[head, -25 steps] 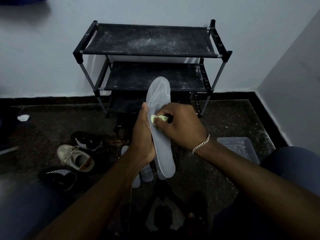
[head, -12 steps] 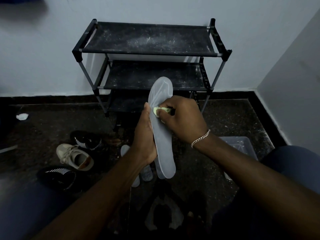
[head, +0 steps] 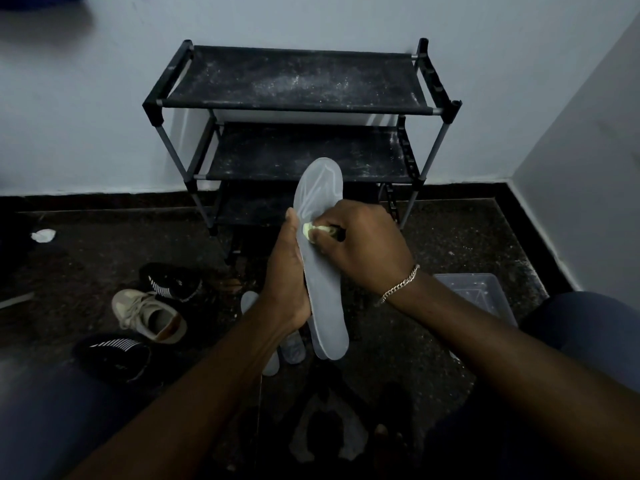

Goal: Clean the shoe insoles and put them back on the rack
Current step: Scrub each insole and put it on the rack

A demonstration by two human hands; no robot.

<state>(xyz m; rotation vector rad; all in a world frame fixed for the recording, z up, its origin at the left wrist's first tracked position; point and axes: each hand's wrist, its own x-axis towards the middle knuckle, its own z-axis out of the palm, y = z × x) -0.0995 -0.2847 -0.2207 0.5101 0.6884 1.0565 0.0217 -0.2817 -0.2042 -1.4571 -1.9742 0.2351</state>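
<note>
Dim rm w/ pale walls [head: 311,15], dark speckled floor [head: 86,258], black skirting [head: 104,199].

Left hand [head: 285,282] and right hand [head: 363,247] are curled in grips, forearms converging.

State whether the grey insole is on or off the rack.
Off. The left hand grips the insole, clear of the rack; the right hand presses a pale green item on it.

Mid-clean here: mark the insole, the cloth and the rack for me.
insole [head: 325,299]: head view, bare grey lower half.
cloth [head: 312,231]: head view, the pale green end that shows.
rack [head: 294,81]: head view, dusty top shelf.
</note>
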